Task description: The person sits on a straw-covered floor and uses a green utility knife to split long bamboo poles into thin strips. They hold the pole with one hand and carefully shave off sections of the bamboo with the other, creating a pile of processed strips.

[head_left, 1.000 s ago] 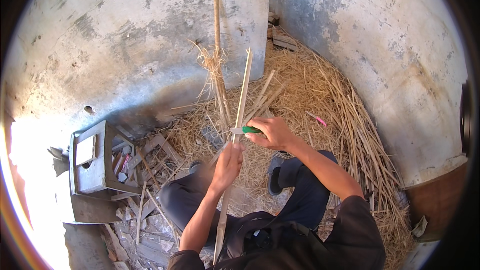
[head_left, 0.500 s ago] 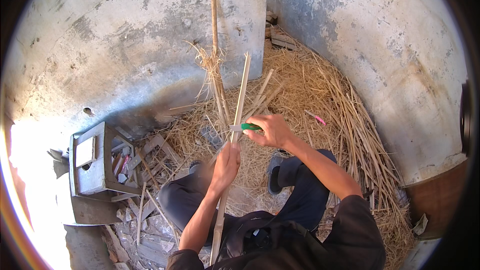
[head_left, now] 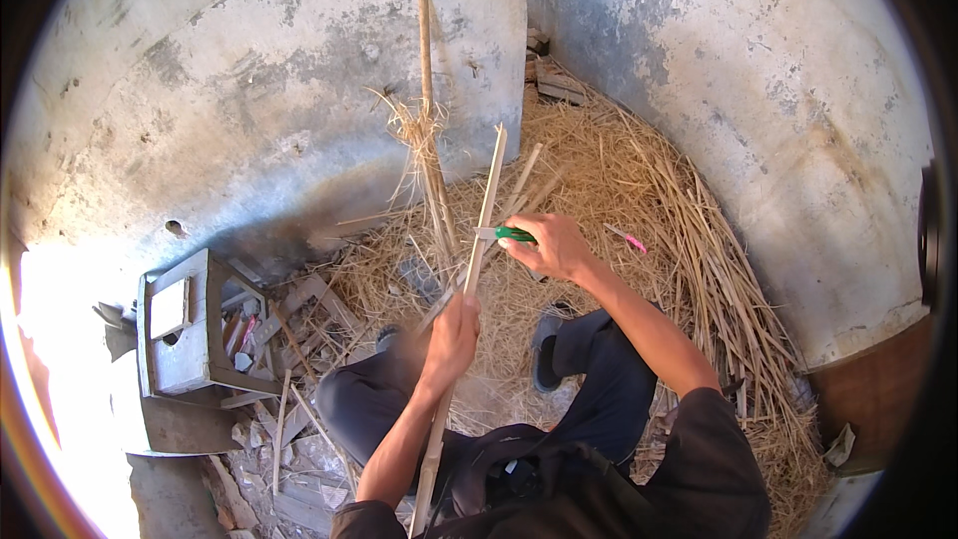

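A long pale bamboo strip (head_left: 489, 190) slants up from my lap, its split end pointing toward the wall. My left hand (head_left: 454, 341) is wrapped round the strip at about its middle. Higher up, my right hand (head_left: 554, 246) grips the green handle of a knife (head_left: 515, 235). The knife's short metal blade lies across the strip, seemingly touching it, with the edge itself too small to make out. Between my bent legs, the strip's lower part runs down over my dark clothing.
A brown pole (head_left: 425, 55) with shavings caught on it leans against the wall. Straw-like shavings (head_left: 599, 170) and long thin strips (head_left: 714, 279) cover the floor ahead and right. A pink-handled tool (head_left: 633, 240) lies there. On the left stands a wooden box (head_left: 185, 369) beside rubble.
My right hand and the knife have moved slightly up the strip, farther from my left hand. The strip's upper end has shifted a little lower and to the right.
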Available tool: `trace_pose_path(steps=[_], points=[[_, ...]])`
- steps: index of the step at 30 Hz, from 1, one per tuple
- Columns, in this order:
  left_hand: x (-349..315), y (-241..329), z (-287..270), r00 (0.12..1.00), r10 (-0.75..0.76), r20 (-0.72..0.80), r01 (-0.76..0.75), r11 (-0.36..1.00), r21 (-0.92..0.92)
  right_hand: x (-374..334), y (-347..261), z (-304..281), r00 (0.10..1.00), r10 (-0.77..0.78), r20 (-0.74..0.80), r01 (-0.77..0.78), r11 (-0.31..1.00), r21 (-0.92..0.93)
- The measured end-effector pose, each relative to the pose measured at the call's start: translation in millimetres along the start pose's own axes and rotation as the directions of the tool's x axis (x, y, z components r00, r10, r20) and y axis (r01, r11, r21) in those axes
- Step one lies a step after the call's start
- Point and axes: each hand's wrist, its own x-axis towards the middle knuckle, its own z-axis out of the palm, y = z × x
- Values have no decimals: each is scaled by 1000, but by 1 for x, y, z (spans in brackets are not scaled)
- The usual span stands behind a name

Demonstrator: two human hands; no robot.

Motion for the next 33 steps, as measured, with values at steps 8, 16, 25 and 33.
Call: trace_pose_path(steps=[8,16,25,33], points=[[-7,3,5,999,-2,52,-1,998,56,11,41,-10,975,222,-29,-220,974,48],[-11,3,9,996,33,78,-38,998,56,11,53,-23,963,239,-122,-241,971,-1],[-16,3,14,992,53,116,-62,996,69,10,77,-35,918,322,-230,-351,931,-97],[-24,11,15,982,53,182,-72,992,103,10,90,-48,749,596,-290,-592,798,111]])
